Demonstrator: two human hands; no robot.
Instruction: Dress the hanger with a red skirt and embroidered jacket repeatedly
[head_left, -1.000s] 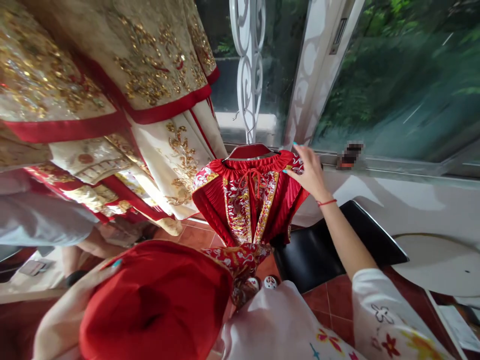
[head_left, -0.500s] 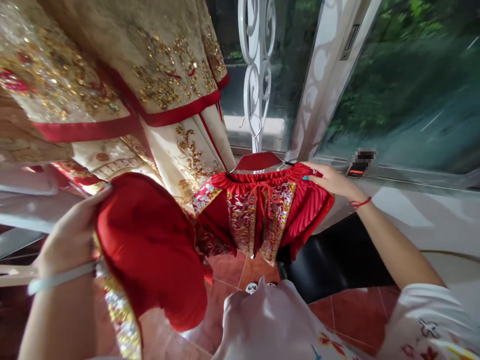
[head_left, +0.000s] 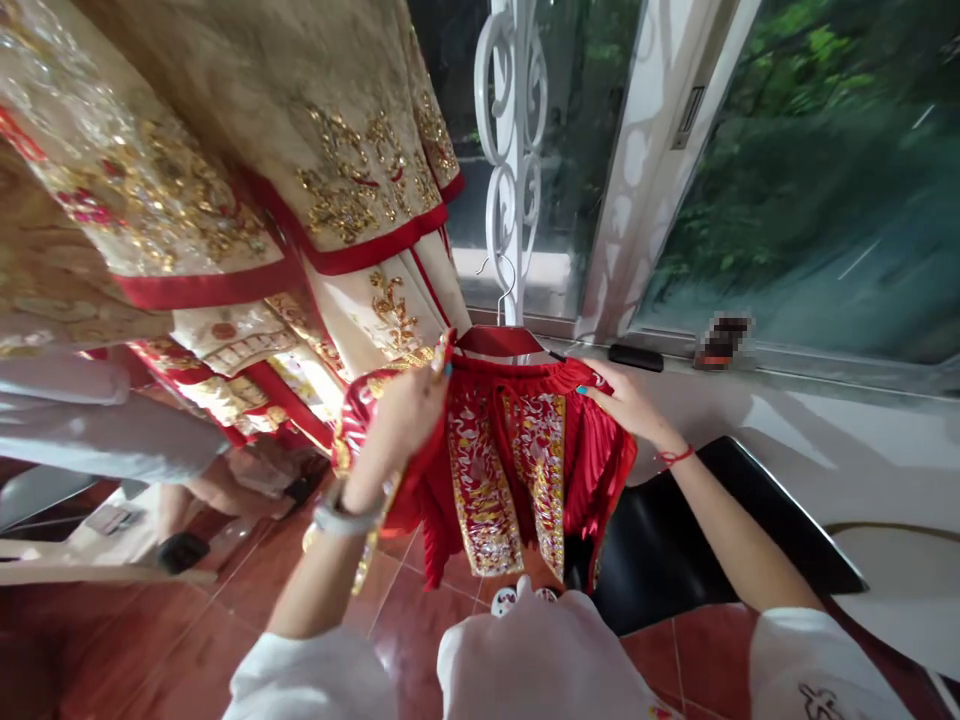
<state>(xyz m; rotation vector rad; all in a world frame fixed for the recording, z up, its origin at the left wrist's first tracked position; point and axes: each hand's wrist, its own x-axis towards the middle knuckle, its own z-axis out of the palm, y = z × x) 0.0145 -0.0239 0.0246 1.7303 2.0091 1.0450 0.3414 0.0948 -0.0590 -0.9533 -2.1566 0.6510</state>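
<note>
A red pleated skirt (head_left: 484, 480) with gold and silver embroidered panels hangs from a clip hanger (head_left: 501, 342). Its gathered waistband runs below the hanger's red bar. My left hand (head_left: 411, 408) is closed on red cloth at the waistband's left end, fingers partly hidden. Under that wrist a sequined gold-edged part (head_left: 352, 415) drapes to the left; I cannot tell whether it belongs to the skirt. At the right end, my right hand (head_left: 626, 402) pinches the waistband between thumb and fingers.
Cream robes (head_left: 367, 180) with gold sequins and red borders hang at the left. Behind the hanger rises a white scrolled metal post (head_left: 514, 150) before the windows. A black chair (head_left: 675, 540) stands at the right. Another person's legs (head_left: 97, 400) show at the left.
My left hand has swung the red cloth from the lower left up to the waistband. My right hand first reached, then took hold of the right end and has shifted slightly left.
</note>
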